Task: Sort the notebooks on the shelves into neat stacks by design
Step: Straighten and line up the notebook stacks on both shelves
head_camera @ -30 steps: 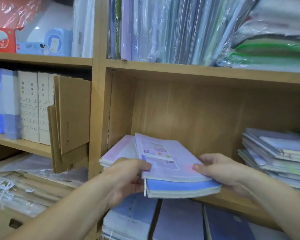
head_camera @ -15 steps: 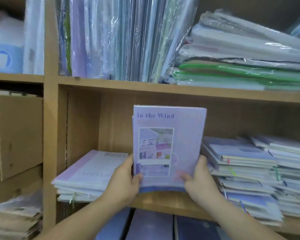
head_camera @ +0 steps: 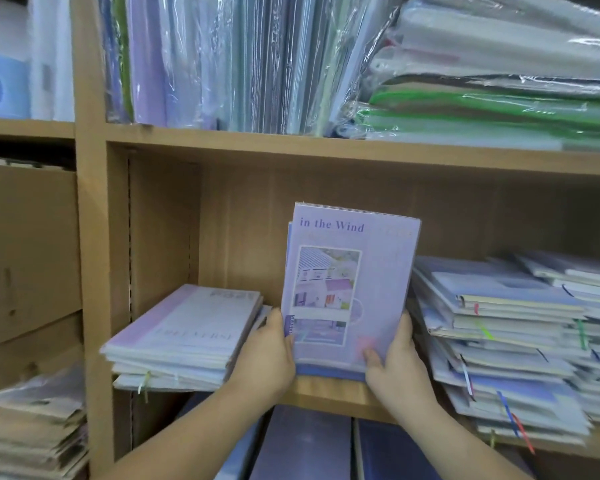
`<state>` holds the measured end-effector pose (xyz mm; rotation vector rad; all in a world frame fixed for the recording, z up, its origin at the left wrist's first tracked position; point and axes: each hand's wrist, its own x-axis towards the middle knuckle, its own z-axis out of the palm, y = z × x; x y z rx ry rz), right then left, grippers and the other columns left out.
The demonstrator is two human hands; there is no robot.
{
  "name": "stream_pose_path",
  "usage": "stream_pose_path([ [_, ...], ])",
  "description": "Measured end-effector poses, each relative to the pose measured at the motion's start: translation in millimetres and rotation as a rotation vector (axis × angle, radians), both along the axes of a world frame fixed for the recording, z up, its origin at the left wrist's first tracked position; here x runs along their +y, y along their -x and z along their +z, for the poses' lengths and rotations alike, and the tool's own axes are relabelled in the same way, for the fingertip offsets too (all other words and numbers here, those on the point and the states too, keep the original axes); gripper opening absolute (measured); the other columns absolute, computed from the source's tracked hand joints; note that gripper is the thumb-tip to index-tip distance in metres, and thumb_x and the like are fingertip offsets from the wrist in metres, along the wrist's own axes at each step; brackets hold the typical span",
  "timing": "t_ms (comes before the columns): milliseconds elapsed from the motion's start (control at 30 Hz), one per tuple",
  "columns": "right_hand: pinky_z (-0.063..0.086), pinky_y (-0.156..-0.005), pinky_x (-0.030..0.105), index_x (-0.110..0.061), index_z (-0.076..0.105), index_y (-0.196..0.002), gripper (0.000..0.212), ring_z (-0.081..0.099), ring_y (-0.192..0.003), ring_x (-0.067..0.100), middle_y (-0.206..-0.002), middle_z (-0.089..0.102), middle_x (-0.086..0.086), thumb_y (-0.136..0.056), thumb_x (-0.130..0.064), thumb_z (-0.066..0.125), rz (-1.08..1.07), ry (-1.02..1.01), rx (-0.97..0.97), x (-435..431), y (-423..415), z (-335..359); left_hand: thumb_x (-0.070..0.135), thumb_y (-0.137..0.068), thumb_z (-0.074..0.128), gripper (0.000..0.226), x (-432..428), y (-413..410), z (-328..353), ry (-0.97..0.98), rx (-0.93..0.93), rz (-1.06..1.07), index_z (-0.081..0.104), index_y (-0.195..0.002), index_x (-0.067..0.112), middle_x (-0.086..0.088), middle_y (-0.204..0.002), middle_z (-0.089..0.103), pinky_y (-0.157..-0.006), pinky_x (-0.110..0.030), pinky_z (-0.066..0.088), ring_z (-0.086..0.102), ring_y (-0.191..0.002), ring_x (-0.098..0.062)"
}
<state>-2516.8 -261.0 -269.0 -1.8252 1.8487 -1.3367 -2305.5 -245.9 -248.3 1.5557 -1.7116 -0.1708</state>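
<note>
Notebooks stood on edge between both hands, centre of frame.

The left hand (head_camera: 264, 355) and right hand (head_camera: 395, 362) each clasped a lower side edge of a small bundle of notebooks (head_camera: 350, 285), held upright with its bottom edge at the shelf (head_camera: 329, 393) front. The front cover was lilac and read "in the Wind"; at least two books showed, one blue edge behind, but the exact count could not be told. Such a bundle appeared light but floppy, with glossy covers likely to slide apart; a hold at both side edges low down, squeezing inward, looked soundest. Two flat stacks lay on the same shelf: a left stack (head_camera: 187, 337) at lower left, roughly five books, and a taller, ragged right stack (head_camera: 499, 348) at lower right, too many and too blurred to count.
</note>
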Motion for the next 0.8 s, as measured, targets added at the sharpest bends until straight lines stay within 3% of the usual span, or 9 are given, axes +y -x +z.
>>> stream_pose_path([
  [133, 0.046, -0.101, 0.041, -0.020, -0.002, -0.160, 0.094, 0.051, -0.131, 0.039, -0.161, 0.034, 0.012, -0.094, -0.024, 0.065, 0.025, 0.023, 0.005, -0.8, 0.6, -6.2, 0.025, -0.099, 0.052, 0.026, -0.6, 4.5, -8.5, 0.067, 0.119, -0.012, 0.050, -0.125, 0.026, 0.005, -0.115, 0.060, -0.086, -0.029, 0.049, 0.063, -0.102, -0.017],
  [233, 0.039, -0.109, 0.039, -0.020, -0.002, -0.161, 0.098, 0.043, -0.140, 0.034, -0.164, 0.027, 0.009, -0.092, -0.019, 0.068, 0.052, 0.068, -0.032, -3.2, 2.2, -9.7, 0.017, -0.094, 0.060, 0.027, -1.5, 3.2, -6.4, 0.130, 0.222, -0.026, 0.060, -0.118, 0.031, 0.009, -0.104, 0.044, -0.078, -0.024, 0.043, 0.054, -0.084, -0.005],
  [333, 0.033, -0.111, 0.035, -0.022, -0.007, -0.161, 0.104, 0.034, -0.146, 0.026, -0.167, 0.019, 0.005, -0.091, -0.018, 0.070, 0.068, 0.097, -0.057, -3.9, 0.3, -8.1, 0.025, -0.098, 0.060, 0.020, -3.4, -0.5, -6.2, 0.178, 0.231, -0.035, 0.064, -0.117, 0.032, 0.008, -0.098, 0.049, -0.078, -0.024, 0.048, 0.054, -0.081, -0.005],
  [467, 0.021, -0.110, 0.024, -0.036, -0.015, -0.159, 0.117, 0.019, -0.141, 0.001, -0.162, 0.010, -0.015, -0.087, -0.027, 0.077, 0.089, 0.228, -0.147, -0.6, -6.2, 6.4, 0.034, -0.101, 0.058, 0.022, -5.0, -5.3, -5.2, 0.218, 0.216, -0.080, 0.062, -0.123, 0.034, 0.013, -0.101, 0.058, -0.076, -0.008, 0.041, 0.054, -0.091, 0.002],
  [600, 0.027, -0.108, 0.028, -0.034, -0.015, -0.159, 0.113, 0.025, -0.146, 0.017, -0.165, 0.016, -0.005, -0.090, -0.028, 0.075, 0.098, 0.247, -0.184, -2.9, -10.8, 17.0, 0.026, -0.102, 0.055, 0.017, -4.9, -9.7, -1.4, 0.167, 0.136, -0.154, 0.063, -0.117, 0.027, 0.017, -0.099, 0.061, -0.071, -0.004, 0.040, 0.056, -0.088, 0.003],
  [700, 0.032, -0.104, 0.028, -0.037, -0.017, -0.158, 0.114, 0.032, -0.145, 0.017, -0.163, 0.023, -0.010, -0.090, -0.028, 0.074, 0.148, 0.216, -0.177, -4.6, -7.5, 15.1, 0.025, -0.101, 0.055, 0.025, -4.7, -16.2, 6.6, 0.031, 0.149, -0.221, 0.059, -0.125, 0.027, 0.015, -0.112, 0.069, -0.085, -0.019, 0.051, 0.064, -0.101, -0.007],
  [800, 0.025, -0.115, 0.027, -0.039, -0.014, -0.159, 0.117, 0.022, -0.150, 0.009, -0.160, 0.018, -0.019, -0.087, -0.022, 0.077, 0.173, 0.194, -0.195, -8.1, -2.4, 11.4, 0.025, -0.099, 0.058, 0.036, 2.0, -19.4, 1.7, -0.022, 0.141, -0.255, 0.053, -0.134, 0.035, 0.018, -0.121, 0.067, -0.095, -0.030, 0.053, 0.063, -0.111, -0.008],
])
